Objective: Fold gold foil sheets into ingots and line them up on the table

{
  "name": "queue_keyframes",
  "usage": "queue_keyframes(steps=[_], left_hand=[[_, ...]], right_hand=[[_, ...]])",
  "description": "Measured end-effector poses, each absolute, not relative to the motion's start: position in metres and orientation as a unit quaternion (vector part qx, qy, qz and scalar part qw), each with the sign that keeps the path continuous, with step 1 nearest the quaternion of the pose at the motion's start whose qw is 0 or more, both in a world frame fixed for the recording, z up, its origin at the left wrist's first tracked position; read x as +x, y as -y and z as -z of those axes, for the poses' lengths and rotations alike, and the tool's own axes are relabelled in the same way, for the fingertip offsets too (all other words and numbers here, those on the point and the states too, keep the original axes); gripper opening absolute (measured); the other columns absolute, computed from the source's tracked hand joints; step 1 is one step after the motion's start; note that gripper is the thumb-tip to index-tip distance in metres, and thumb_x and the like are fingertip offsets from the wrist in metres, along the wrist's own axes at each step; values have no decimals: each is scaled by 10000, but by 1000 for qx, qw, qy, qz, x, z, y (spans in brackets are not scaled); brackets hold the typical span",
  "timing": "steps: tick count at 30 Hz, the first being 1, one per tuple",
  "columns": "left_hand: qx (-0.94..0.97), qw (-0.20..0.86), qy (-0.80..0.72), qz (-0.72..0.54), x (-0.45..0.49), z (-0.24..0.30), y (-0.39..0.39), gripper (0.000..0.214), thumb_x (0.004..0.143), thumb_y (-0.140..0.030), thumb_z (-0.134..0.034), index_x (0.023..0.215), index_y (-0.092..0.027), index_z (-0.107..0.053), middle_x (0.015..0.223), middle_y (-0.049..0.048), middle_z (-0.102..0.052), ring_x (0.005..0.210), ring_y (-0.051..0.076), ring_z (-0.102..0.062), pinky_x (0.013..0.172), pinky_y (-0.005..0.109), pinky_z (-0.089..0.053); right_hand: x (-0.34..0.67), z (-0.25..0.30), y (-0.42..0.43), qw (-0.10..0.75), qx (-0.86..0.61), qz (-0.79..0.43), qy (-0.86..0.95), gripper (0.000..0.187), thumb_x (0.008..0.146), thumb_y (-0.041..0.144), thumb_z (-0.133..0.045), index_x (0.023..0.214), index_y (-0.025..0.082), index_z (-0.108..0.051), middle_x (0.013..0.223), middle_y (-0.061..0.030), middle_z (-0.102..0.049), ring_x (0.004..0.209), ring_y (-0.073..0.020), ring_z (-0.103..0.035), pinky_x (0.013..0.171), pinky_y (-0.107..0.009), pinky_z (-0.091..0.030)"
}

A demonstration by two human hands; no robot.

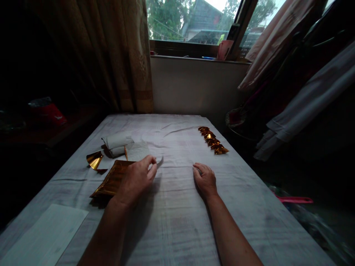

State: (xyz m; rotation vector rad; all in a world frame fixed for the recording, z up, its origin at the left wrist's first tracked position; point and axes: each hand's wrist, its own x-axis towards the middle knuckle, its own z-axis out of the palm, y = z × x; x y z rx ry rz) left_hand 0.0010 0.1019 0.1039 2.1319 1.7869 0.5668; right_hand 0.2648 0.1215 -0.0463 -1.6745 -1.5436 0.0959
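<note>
My left hand (141,173) is raised over the middle of the cloth, thumb and fingers pinching a small thin strip (160,162), pale or greyish. Beneath and left of that hand lies a flat stack of gold foil sheets (112,179), partly hidden by the hand and wrist. My right hand (204,177) rests on the tablecloth with its fingers curled; whether something is under them is hidden. Beyond it, near the right edge, several folded gold foil pieces (212,141) lie in an overlapping row.
A curled gold foil piece (94,160) and rolled whitish paper (118,144) sit at left. A white sheet (46,236) lies at the near left of the cloth-covered table (174,229). Clothes (307,96) hang on the right; a pink cup (224,50) stands on the windowsill.
</note>
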Motion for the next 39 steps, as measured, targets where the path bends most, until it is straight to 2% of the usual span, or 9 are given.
queue_keyframes(steps=[5, 9, 13, 17, 21, 25, 30, 36, 39], left_hand=[[707, 352, -476, -386, 23, -93, -99, 240, 881, -410, -483, 884, -208, -612, 766, 2, -688, 694, 156, -644, 613, 228, -450], [616, 411, -521, -426, 31, -65, -115, 233, 868, -422, -489, 902, -209, -576, 734, -5, -686, 632, 152, -633, 554, 218, -442], [593, 339, -638, -356, 32, -32, -132, 167, 883, -280, -473, 971, -207, -595, 768, 23, -728, 694, 181, -681, 622, 254, -491], [598, 320, -648, -346, 32, -14, -138, 401, 843, -147, -508, 1240, -192, -542, 1126, 99, -733, 1012, 201, -695, 878, 314, -516], [625, 309, -648, -308, 28, -12, -137, 558, 812, -133, -566, 1362, -190, -495, 1381, 124, -598, 1158, 216, -644, 1015, 338, -471], [703, 235, -648, -175, 19, -24, -129, 644, 796, -185, -636, 1419, -205, -473, 1581, 150, -346, 1315, 277, -533, 1098, 367, -401], [736, 230, -633, -62, 9, -45, -118, 696, 786, -229, -669, 1446, -192, -453, 1627, 187, -212, 1400, 336, -425, 1124, 404, -371], [736, 225, -635, -63, 6, -50, -117, 680, 747, -171, -677, 1404, -189, -503, 1584, 182, -314, 1377, 308, -463, 1132, 364, -367], [740, 216, -635, -56, 7, -49, -118, 674, 761, -176, -665, 1413, -173, -494, 1556, 186, -353, 1375, 304, -463, 1132, 355, -364]], right_hand=[[267, 45, -120, 495, -633, -108, 585, 394, 857, 436, -488, 1010, 184, -750, 1070, -116, -750, 1016, -259, -678, 974, -441, -507], [269, 42, -118, 540, -619, -165, 545, 460, 867, 531, -485, 986, 183, -760, 1052, -116, -759, 1011, -257, -692, 950, -415, -532], [270, 41, -117, 548, -625, -180, 527, 485, 860, 557, -483, 958, 177, -767, 1031, -120, -765, 1009, -265, -698, 947, -427, -538], [268, 40, -116, 525, -626, -168, 551, 442, 849, 525, -513, 980, 187, -766, 1033, -115, -763, 990, -264, -702, 941, -434, -541], [265, 40, -116, 501, -625, -148, 580, 390, 837, 472, -534, 985, 191, -761, 1027, -112, -763, 967, -256, -706, 933, -426, -546], [261, 37, -113, 488, -620, -131, 601, 370, 857, 424, -517, 1004, 178, -751, 1027, -117, -761, 960, -247, -708, 924, -412, -552], [247, 27, -99, 457, -589, -101, 659, 302, 871, 325, -515, 1039, 209, -737, 1069, -95, -753, 1004, -236, -696, 950, -410, -538], [219, 10, -66, 390, -509, -112, 759, 240, 889, 265, -561, 1059, 213, -722, 1097, -96, -736, 1019, -220, -677, 918, -376, -538], [205, 5, -54, 324, -465, -97, 818, 357, 815, 286, -669, 1161, 200, -684, 1228, -126, -684, 1135, -274, -621, 983, -445, -492]])
